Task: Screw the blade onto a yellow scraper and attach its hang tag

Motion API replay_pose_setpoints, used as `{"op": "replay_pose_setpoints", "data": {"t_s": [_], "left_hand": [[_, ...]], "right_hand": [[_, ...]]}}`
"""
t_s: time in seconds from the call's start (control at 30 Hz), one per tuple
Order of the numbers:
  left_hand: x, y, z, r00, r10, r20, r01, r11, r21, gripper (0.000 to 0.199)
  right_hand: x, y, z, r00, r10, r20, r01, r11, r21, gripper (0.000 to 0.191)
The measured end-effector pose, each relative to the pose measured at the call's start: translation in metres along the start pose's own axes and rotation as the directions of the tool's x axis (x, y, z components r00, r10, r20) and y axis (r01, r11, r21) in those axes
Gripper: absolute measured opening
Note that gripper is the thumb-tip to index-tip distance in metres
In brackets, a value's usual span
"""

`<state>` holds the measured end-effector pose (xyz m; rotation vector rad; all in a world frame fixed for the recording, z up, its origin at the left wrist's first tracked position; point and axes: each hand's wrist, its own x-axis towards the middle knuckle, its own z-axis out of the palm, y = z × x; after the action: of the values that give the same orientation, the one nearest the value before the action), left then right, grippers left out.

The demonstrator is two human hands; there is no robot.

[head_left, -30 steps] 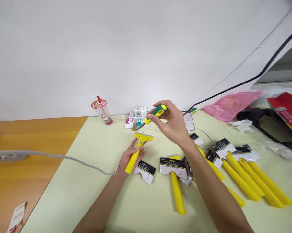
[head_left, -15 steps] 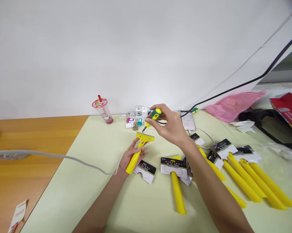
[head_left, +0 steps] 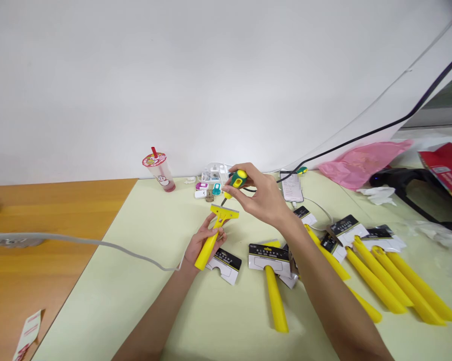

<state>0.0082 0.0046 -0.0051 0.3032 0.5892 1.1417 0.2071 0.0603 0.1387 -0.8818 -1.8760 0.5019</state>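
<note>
My left hand (head_left: 203, 244) is closed around the handle of a yellow scraper (head_left: 209, 249), its wide head tilted up and away from me. My right hand (head_left: 259, 194) grips a green and yellow screwdriver (head_left: 238, 178), pointing it down at the scraper head. The screwdriver's tip meets the head near its upper edge; whether it sits in a screw is too small to tell. Beneath my left hand lies a black and white card (head_left: 226, 266). Right of it rests another yellow scraper (head_left: 276, 301) with its card sleeve (head_left: 269, 258) on.
Several carded yellow scrapers (head_left: 376, 281) lie at the right. A drink cup (head_left: 161, 173) stands near the wall, beside small plugs and coloured gadgets (head_left: 201, 186). A phone (head_left: 292, 186) lies behind my right hand. A pink bag (head_left: 364, 163) and a grey cable (head_left: 135, 258) are also around.
My right hand and the screwdriver handle have shifted and turned slightly, a little left and down. The left hand and scraper stay almost where they were.
</note>
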Motion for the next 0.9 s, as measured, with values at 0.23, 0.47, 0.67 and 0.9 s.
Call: {"op": "replay_pose_setpoints", "data": {"t_s": [0.23,0.47,0.67,0.9], "left_hand": [[-0.0003,0.0003,0.0008,1.0,-0.001,0.0,0.001,1.0,0.015,0.067],[-0.0005,0.0008,0.0023,1.0,-0.006,-0.007,0.006,1.0,-0.006,0.063],[-0.0012,0.0009,0.0026,1.0,0.0,-0.009,0.0,1.0,-0.007,0.06],[-0.0011,0.0007,0.0009,1.0,0.0,0.01,0.0,1.0,0.021,0.065]], "right_hand": [[-0.0009,0.0004,0.0016,1.0,0.003,0.029,-0.003,1.0,-0.012,0.038],[-0.0002,0.0015,0.0011,1.0,-0.007,0.022,0.007,1.0,-0.019,0.036],[-0.0008,0.0035,0.0031,0.999,0.013,0.039,-0.013,1.0,-0.005,0.037],[-0.0005,0.0089,0.0093,0.998,0.023,0.063,-0.026,0.999,0.042,0.036]]}}
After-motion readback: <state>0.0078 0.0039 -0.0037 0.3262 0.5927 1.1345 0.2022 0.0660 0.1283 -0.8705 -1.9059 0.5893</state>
